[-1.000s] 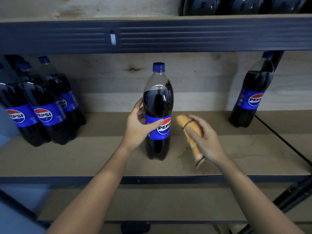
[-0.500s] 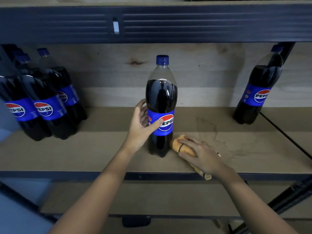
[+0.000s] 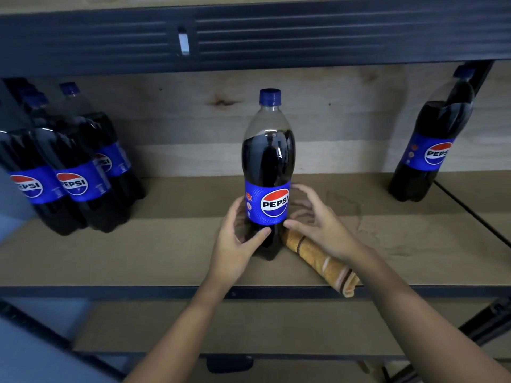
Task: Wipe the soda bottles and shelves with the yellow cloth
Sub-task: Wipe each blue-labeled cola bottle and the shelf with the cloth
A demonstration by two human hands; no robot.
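Observation:
A Pepsi soda bottle (image 3: 268, 150) with a blue cap stands upright in the middle of the wooden shelf (image 3: 166, 244). My left hand (image 3: 235, 244) grips its lower part from the left, with the thumb across the front below the label. From the right, my right hand (image 3: 318, 225) curls round the bottle, thumb and fingertips at the edge of the label. The rolled yellow cloth (image 3: 323, 264) lies on the shelf under my right hand. One end touches the bottle's base and the other hangs over the front edge.
Several Pepsi bottles (image 3: 74, 172) stand grouped at the shelf's left end and one bottle (image 3: 431, 150) stands at the right. A damp streak (image 3: 348, 205) marks the board right of centre. A dark metal beam (image 3: 276, 37) runs overhead and a lower shelf (image 3: 249, 327) lies below.
My right hand pressed the cloth down onto the shelf, let go of it and moved to the bottle's right side. My left hand slid lower on the bottle.

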